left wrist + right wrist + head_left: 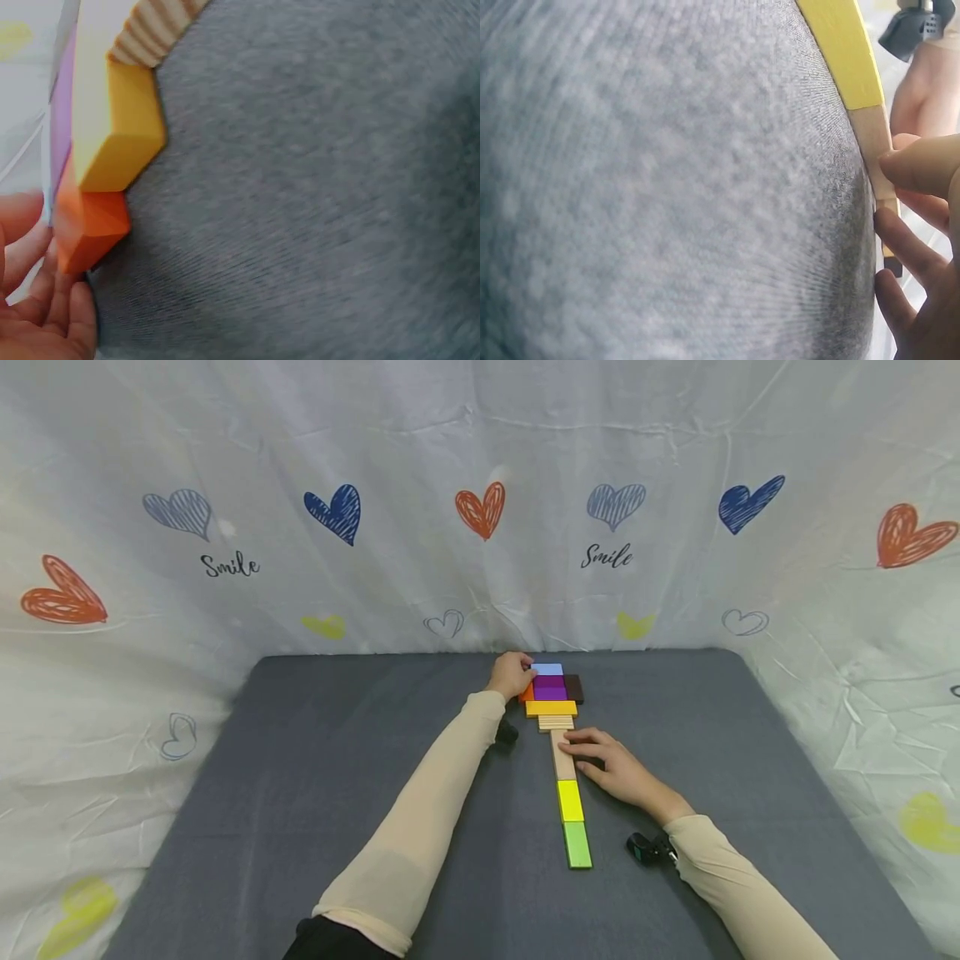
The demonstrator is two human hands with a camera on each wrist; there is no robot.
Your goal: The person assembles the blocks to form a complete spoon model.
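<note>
A line of flat blocks runs down the middle of the grey table. At the far end lie a light blue block, two purple blocks, a dark brown block and an orange block. Nearer come a yellow-orange bar, a ridged wooden block, a plain wooden plank, a yellow block and a green block. My left hand touches the far cluster's left side, fingers against the orange block. My right hand rests flat, its fingers on the plank.
A white cloth printed with hearts hangs behind the table and at both sides. Black wrist cameras sit on both forearms. Grey table surface lies bare to the left and right of the block line.
</note>
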